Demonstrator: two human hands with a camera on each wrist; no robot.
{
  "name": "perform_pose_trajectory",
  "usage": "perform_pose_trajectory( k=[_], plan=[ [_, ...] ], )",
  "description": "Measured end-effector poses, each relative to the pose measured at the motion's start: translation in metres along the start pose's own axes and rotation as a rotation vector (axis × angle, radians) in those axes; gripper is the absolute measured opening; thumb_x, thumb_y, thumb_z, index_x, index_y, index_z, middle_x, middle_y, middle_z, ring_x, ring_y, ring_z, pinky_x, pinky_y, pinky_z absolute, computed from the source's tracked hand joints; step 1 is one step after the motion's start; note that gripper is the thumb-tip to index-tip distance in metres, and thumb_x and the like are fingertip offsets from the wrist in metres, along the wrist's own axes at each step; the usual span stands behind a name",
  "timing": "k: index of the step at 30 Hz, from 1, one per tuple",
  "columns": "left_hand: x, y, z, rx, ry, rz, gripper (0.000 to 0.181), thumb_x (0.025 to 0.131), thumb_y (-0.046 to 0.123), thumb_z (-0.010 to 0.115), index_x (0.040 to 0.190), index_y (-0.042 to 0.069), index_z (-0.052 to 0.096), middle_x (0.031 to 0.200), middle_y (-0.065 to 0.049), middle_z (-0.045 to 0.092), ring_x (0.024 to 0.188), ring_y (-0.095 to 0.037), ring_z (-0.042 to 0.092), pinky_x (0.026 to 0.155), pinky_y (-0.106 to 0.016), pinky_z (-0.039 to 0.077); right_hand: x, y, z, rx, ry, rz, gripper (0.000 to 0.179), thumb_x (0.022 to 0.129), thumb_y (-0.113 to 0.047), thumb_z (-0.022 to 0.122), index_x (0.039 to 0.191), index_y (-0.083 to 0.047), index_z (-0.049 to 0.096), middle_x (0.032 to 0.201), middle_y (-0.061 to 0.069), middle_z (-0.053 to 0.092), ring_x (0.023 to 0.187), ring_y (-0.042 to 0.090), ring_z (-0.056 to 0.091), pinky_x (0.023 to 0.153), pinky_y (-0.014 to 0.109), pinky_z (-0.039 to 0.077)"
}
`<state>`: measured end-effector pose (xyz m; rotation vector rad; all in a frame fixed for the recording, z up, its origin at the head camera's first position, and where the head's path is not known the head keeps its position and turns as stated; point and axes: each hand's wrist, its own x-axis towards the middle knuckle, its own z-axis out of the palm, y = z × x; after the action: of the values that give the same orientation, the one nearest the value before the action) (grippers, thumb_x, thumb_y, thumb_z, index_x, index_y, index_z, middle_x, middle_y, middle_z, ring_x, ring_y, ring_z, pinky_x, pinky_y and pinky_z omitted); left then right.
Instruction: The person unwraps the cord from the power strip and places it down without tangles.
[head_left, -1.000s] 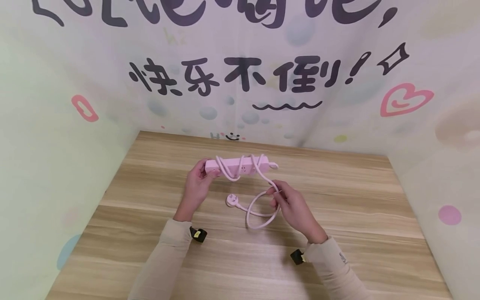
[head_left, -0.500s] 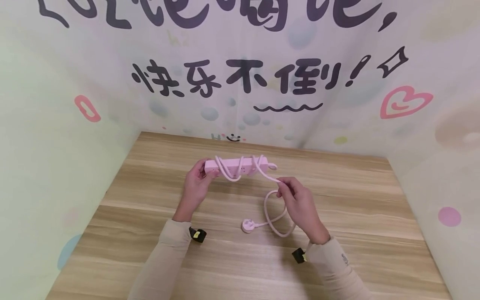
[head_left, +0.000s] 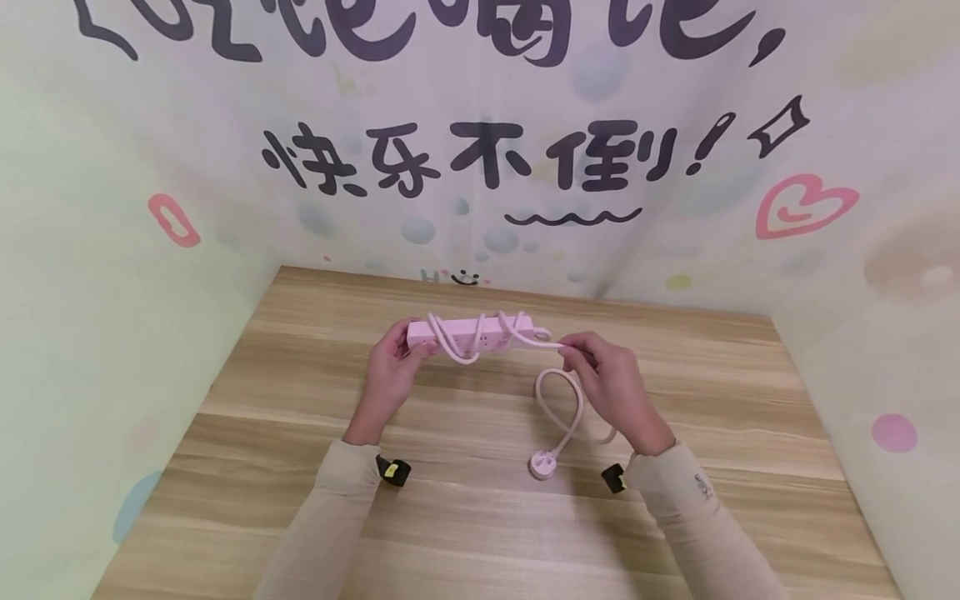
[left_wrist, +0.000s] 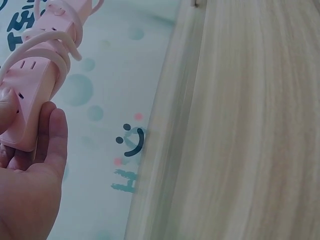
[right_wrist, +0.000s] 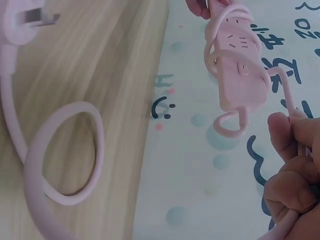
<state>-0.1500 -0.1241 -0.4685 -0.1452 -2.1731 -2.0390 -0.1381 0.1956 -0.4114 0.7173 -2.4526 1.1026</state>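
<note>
Pink round cord, pinched by the right grip, risked slipping, because of loose turns, off the pink oblong power strip the left grip clasped.

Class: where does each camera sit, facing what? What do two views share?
Head: on the head, facing forward, down at pink plastic power strip; left hand, right hand, beige sleeves.
Left wrist: on that wrist, facing wood-grain tabletop and strip; left hand.
Right wrist: on that wrist, facing strip; both hands, partly.
Wrist views share strip, black printed smiley.
</note>
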Motion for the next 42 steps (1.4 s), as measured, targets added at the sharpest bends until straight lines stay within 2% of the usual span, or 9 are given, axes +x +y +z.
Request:
perform_pose_trajectory(
  k=[4,12,21,27,34,42],
  plan=[
    [0.000,0.001,-0.001,0.012,-0.002,-0.002,0.040,0.096,0.008,0.070,0.131,-0.005,0.056,0.123,-0.026,0.064,0.099,-0.005,0.062,0.083,-0.011,0.055,0.009,-0.002,-0.005,-0.037,-0.004,-0.034,0.007,0.096,-0.005,0.069,0.101,-0.003,0.072,0.072,0.003,0.069,0.055,0.002,0.048,0.047,0.012,0.035],
    [0.001,0.000,-0.001,0.011,-0.006,-0.003,0.039,0.096,0.010,0.070,0.131,-0.005,0.057,0.124,-0.026,0.063,0.100,-0.005,0.062,0.085,-0.011,0.055,0.024,-0.010,-0.015,-0.099,-0.002,-0.062,0.009,0.094,-0.006,0.071,0.101,-0.002,0.073,0.073,0.005,0.071,0.062,0.013,0.063,0.053,0.011,0.041],
    [0.000,0.002,0.001,-0.016,-0.024,-0.010,0.037,0.095,0.005,0.070,0.129,-0.005,0.058,0.123,-0.024,0.064,0.100,-0.006,0.062,0.084,-0.012,0.055,0.044,-0.006,-0.024,-0.125,0.032,-0.068,0.010,0.095,-0.007,0.071,0.101,0.001,0.072,0.074,0.009,0.072,0.061,0.013,0.061,0.053,0.009,0.040],
    [-0.001,0.004,0.002,-0.011,-0.053,-0.003,0.036,0.095,0.004,0.070,0.129,-0.004,0.058,0.123,-0.024,0.063,0.101,-0.006,0.061,0.085,-0.013,0.055,0.053,0.003,-0.027,-0.123,0.034,-0.039,0.010,0.097,-0.007,0.068,0.103,0.001,0.071,0.075,0.010,0.072,0.061,0.014,0.058,0.050,0.011,0.036],
    [-0.002,0.004,0.002,0.000,-0.052,0.017,0.036,0.095,0.002,0.069,0.128,-0.006,0.059,0.119,-0.024,0.063,0.098,-0.004,0.061,0.084,-0.012,0.055,0.057,0.019,-0.028,-0.137,0.027,0.029,0.014,0.099,-0.012,0.066,0.105,0.000,0.071,0.077,0.011,0.073,0.067,0.019,0.065,0.053,0.012,0.040],
    [-0.003,0.006,0.002,-0.006,-0.057,-0.009,0.038,0.095,0.003,0.069,0.130,-0.006,0.058,0.121,-0.026,0.063,0.098,-0.003,0.061,0.084,-0.012,0.054,0.052,0.040,-0.024,-0.160,0.013,0.103,0.015,0.100,-0.015,0.065,0.103,-0.002,0.071,0.076,0.010,0.072,0.063,0.017,0.060,0.049,0.016,0.037]
  ],
)
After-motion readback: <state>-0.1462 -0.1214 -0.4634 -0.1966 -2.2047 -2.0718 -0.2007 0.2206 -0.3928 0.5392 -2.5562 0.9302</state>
